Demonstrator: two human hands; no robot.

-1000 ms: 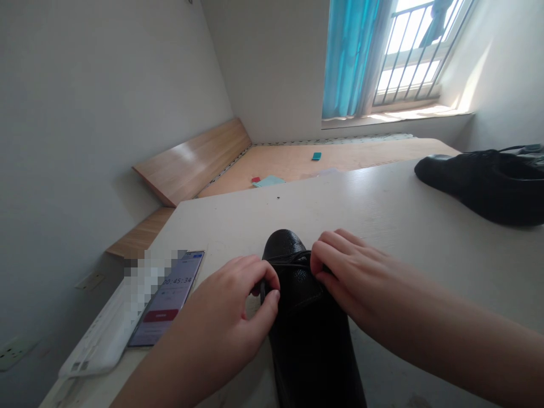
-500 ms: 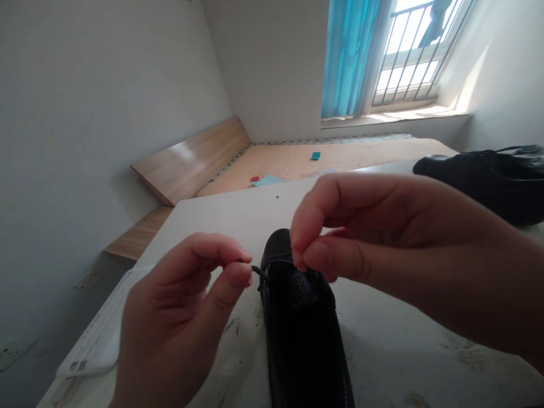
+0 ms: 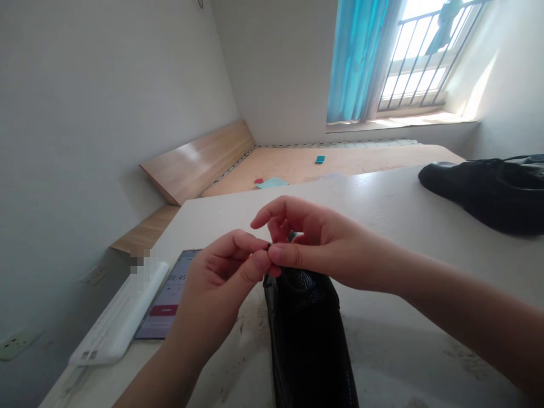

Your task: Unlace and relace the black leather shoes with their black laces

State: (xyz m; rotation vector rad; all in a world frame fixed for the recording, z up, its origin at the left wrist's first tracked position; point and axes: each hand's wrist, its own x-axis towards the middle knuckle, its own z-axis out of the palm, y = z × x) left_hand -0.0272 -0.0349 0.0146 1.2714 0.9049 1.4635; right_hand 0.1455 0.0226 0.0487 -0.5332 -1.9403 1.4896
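Observation:
A black pebbled-leather lace-up shoe (image 3: 306, 317) lies on the white table (image 3: 382, 209) with its toe away from me. Its laced front is mostly hidden behind my hands. My left hand (image 3: 219, 277) and my right hand (image 3: 314, 243) meet just above the shoe, their fingertips pressed together. A thin black shoelace (image 3: 269, 247) shows only as a short piece at the left fingertips. Both hands seem to pinch it, though my fingers hide most of it. A second black shoe (image 3: 484, 195) lies at the far right of the table, out of reach of either hand's fingers.
A smartphone (image 3: 168, 297) showing a timer lies left of my left hand, beside a white plastic object (image 3: 121, 314). Beyond the table's far edge is a bare wooden bed base (image 3: 323, 164) with small coloured papers on it.
My hands have moved together, from pinching apart to touching fingertips above the shoe. The lace is now mostly hidden, and the phone shows again past my left hand.

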